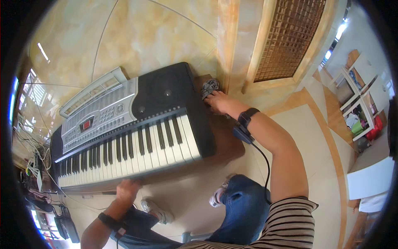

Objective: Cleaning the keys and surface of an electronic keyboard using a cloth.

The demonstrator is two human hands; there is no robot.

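An electronic keyboard (130, 124) with black and white keys lies at a slant on a brown wooden table (228, 149). My right hand (218, 101) grips a bunched grey patterned cloth (210, 87) on the strip of tabletop beyond the keyboard's right end. Part of the cloth is hidden under the fingers. At the table's front edge, below the white keys, is my left hand (127, 190) with its fingers curled. Its fingertips are out of sight, so whether it grips the edge does not show.
A music rest (93, 91) stands up along the keyboard's back, close to a marble-tiled wall (161, 34). Tangled cables (39, 155) hang at the left. A black cable (266, 165) runs along my right arm. White shelves (357, 105) with assorted things stand far right.
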